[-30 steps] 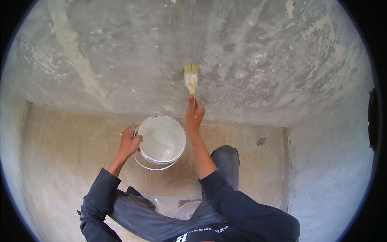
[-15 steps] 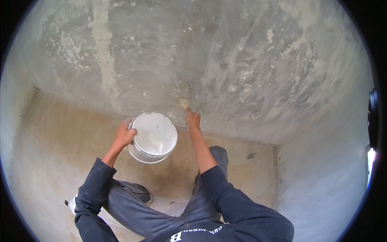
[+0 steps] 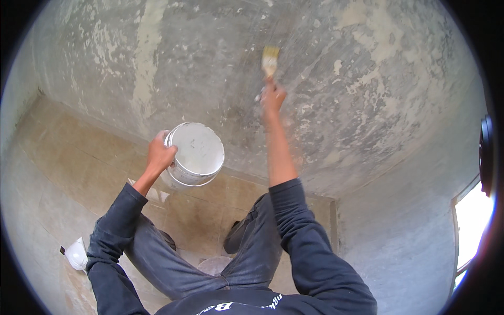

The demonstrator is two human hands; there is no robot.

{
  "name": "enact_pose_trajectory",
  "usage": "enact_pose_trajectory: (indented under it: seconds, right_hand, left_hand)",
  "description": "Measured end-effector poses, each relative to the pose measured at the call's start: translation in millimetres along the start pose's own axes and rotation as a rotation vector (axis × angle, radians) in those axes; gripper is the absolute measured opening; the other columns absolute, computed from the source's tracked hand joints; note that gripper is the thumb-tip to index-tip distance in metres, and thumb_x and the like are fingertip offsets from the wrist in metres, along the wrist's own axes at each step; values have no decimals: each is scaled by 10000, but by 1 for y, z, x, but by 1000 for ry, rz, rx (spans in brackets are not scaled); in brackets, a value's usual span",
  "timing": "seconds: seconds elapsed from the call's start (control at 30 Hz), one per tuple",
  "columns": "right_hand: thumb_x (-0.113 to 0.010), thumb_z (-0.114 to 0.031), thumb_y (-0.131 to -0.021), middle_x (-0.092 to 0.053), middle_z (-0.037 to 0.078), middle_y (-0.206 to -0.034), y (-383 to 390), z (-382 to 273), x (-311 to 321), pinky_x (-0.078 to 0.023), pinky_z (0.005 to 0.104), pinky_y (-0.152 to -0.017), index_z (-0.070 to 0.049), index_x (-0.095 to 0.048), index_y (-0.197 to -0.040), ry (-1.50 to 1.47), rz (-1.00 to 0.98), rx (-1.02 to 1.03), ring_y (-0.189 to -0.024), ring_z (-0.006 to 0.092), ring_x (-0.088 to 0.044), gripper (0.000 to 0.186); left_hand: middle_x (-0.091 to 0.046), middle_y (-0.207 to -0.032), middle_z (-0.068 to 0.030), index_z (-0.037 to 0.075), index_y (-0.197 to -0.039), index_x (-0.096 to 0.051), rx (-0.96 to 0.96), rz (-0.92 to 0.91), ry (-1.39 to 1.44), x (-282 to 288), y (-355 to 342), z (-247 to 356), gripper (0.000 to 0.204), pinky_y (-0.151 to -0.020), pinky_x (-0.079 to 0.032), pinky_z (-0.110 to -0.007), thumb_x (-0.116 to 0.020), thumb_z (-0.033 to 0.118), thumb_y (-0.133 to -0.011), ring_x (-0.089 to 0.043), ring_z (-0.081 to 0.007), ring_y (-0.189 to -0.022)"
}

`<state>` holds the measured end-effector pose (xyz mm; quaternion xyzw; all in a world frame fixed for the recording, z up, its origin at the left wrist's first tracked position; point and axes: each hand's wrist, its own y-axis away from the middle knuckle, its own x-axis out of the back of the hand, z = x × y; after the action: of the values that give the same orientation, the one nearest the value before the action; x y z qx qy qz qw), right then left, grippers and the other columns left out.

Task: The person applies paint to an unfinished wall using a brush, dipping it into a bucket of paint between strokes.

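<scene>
My left hand (image 3: 160,150) is closed on the rim of a white bucket (image 3: 198,149), its thumb over the near edge. The bucket tilts toward me and has whitish stuff inside. Out in front, my right hand (image 3: 273,96) grips the handle of a paintbrush (image 3: 270,61) with pale yellow bristles and a light ferrule. The bristles are at the grey wall (image 3: 220,68), which has rough cream patches and a pale vertical band; whether they touch it cannot be made out.
Tan floor tiles (image 3: 205,220) lie below the bucket, between my legs. A white object with a dark tip (image 3: 76,254) stands on the floor at the left. Side walls rise left and right, and a bright window opening (image 3: 472,226) is at the far right.
My right hand has moved the paintbrush up and a little right along the wall. The bucket in my left hand has risen slightly, and the whole view has shifted.
</scene>
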<state>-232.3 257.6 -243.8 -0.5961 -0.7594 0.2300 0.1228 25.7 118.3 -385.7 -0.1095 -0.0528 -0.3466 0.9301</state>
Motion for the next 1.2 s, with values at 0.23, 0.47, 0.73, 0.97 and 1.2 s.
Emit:
enact_pose_trajectory:
  seconds: [0.23,0.47,0.73,0.97,1.2]
  right_hand:
    - [-558,-317,-928,-424,7,-552,142,205,40,-418,301,-403,11,-636,-888,123,25,-610,-425,129,-416,340]
    - [-559,-253,-925,-497,66,-648,129,192,25,-418,292,-425,19,-576,-856,64,183,-899,-502,157,-461,281]
    - [-473,-23,-865,-432,11,-638,15,5,-8,-425,281,-491,-20,-547,-812,-405,-156,-570,-515,119,-404,91]
    - [-455,-152,-965,-380,-20,-587,-34,-105,-31,-416,275,-463,38,-536,-1019,-421,-187,57,-484,105,-391,214]
    - [-526,-246,-946,-292,-55,-548,17,45,-18,-336,263,-448,5,-528,-1167,-510,-150,-315,-472,89,-328,334]
  left_hand:
    - [-642,-733,-220,-77,-1078,-553,-36,-17,-65,3,3,-10,416,-461,-510,-364,-523,23,-676,-631,-274,-499]
    - [-639,-713,-225,-91,-1040,-564,-2,9,-126,12,1,-15,394,-447,-513,-371,-539,25,-665,-630,-280,-489]
    - [-630,-815,-256,-135,-1099,-510,87,7,-44,-8,-11,-18,459,-413,-503,-350,-577,37,-678,-627,-260,-489]
    - [-631,-781,-240,-139,-1109,-501,77,30,-28,-13,-9,-13,474,-411,-494,-348,-590,32,-677,-625,-246,-490]
    - [-636,-801,-234,-107,-1107,-515,59,121,27,-12,-9,-21,463,-424,-510,-353,-594,31,-672,-639,-262,-530]
